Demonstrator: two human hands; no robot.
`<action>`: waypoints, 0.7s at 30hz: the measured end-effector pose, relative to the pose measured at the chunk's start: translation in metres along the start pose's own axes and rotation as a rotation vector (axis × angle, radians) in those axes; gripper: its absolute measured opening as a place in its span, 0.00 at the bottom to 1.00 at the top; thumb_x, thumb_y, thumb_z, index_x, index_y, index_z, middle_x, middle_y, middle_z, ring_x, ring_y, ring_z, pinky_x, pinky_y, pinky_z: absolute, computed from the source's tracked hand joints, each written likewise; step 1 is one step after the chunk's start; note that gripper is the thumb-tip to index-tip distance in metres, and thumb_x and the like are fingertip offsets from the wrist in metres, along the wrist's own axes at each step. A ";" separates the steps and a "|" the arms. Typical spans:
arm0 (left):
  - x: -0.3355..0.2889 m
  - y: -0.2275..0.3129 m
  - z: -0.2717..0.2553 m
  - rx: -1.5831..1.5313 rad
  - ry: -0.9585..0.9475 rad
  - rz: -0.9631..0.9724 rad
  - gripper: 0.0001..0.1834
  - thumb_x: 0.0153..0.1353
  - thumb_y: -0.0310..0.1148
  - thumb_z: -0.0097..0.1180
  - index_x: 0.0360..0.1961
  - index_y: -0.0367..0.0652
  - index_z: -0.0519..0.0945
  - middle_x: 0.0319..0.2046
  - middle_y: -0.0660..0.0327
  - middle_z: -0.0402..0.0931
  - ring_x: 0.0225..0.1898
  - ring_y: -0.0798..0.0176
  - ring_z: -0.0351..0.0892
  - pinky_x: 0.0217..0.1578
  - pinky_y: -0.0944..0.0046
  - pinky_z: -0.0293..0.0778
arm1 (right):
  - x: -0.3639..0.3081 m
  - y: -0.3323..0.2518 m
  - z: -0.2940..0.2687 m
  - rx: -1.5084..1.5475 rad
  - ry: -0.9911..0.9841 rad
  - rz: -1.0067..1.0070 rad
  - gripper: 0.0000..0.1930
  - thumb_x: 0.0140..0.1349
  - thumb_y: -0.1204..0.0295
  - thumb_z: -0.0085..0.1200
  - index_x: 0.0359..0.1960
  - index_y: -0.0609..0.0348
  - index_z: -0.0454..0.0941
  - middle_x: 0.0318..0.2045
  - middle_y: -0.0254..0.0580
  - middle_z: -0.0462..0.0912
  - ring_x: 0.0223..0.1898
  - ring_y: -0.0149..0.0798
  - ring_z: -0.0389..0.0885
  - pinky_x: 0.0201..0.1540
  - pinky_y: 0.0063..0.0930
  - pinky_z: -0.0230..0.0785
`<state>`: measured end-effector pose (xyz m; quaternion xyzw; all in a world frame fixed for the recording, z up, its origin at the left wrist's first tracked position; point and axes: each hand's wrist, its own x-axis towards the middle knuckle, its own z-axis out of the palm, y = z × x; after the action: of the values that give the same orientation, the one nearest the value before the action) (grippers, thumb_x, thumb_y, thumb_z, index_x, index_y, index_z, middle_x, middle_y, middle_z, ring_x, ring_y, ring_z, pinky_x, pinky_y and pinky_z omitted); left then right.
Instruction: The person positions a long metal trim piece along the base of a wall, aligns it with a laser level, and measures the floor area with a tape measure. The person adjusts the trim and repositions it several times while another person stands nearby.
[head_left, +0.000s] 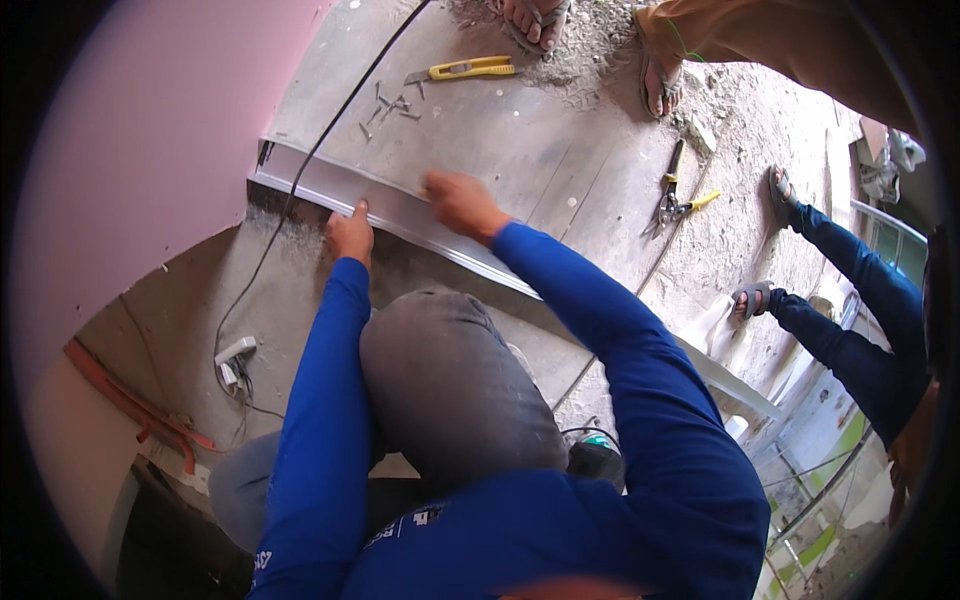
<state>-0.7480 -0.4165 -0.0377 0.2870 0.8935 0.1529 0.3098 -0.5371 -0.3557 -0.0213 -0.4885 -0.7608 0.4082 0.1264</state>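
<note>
A long silvery metal channel point(322, 187) lies slantwise across a grey board, running from the pink wall toward my right forearm. My left hand point(350, 236) grips its near edge, with the thumb up against the metal and the fingers partly hidden. Just beyond the channel, my right hand point(464, 206) is curled closed and slightly blurred; what it holds, if anything, is hidden. Farther off lie several loose screws point(398, 104) and a yellow utility knife point(470, 68) with its blade out. To the right rest tin snips point(672, 207) with black and yellow handles.
A black cable point(345, 105) crosses the channel and runs down to a white plug connector point(236, 350). The pink wall point(160, 150) borders the left side. Sandaled feet point(660, 85) of other people stand at the far side and right. Orange conduit point(130, 390) lies low left.
</note>
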 end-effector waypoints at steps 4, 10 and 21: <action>0.005 -0.002 0.004 0.040 -0.024 -0.043 0.33 0.56 0.53 0.59 0.43 0.26 0.80 0.46 0.34 0.78 0.50 0.36 0.77 0.53 0.49 0.71 | -0.115 0.042 -0.056 -0.013 -0.011 0.124 0.07 0.62 0.70 0.50 0.31 0.60 0.71 0.28 0.59 0.77 0.35 0.64 0.77 0.36 0.54 0.68; 0.007 -0.008 0.010 0.007 0.000 -0.049 0.33 0.58 0.53 0.59 0.43 0.26 0.79 0.47 0.34 0.77 0.51 0.37 0.76 0.54 0.49 0.70 | -0.224 0.081 -0.115 -0.223 -0.118 0.351 0.09 0.63 0.68 0.50 0.31 0.61 0.71 0.28 0.59 0.78 0.35 0.63 0.78 0.37 0.53 0.68; 0.000 0.000 0.010 -0.054 0.021 -0.083 0.22 0.56 0.45 0.64 0.38 0.33 0.81 0.42 0.40 0.81 0.46 0.39 0.81 0.49 0.49 0.75 | -0.065 0.015 -0.056 0.067 0.000 0.165 0.09 0.62 0.68 0.54 0.31 0.62 0.78 0.29 0.58 0.82 0.33 0.60 0.81 0.36 0.47 0.72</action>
<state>-0.7416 -0.4153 -0.0451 0.2395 0.9033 0.1670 0.3143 -0.4624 -0.3803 0.0159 -0.5452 -0.7038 0.4423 0.1085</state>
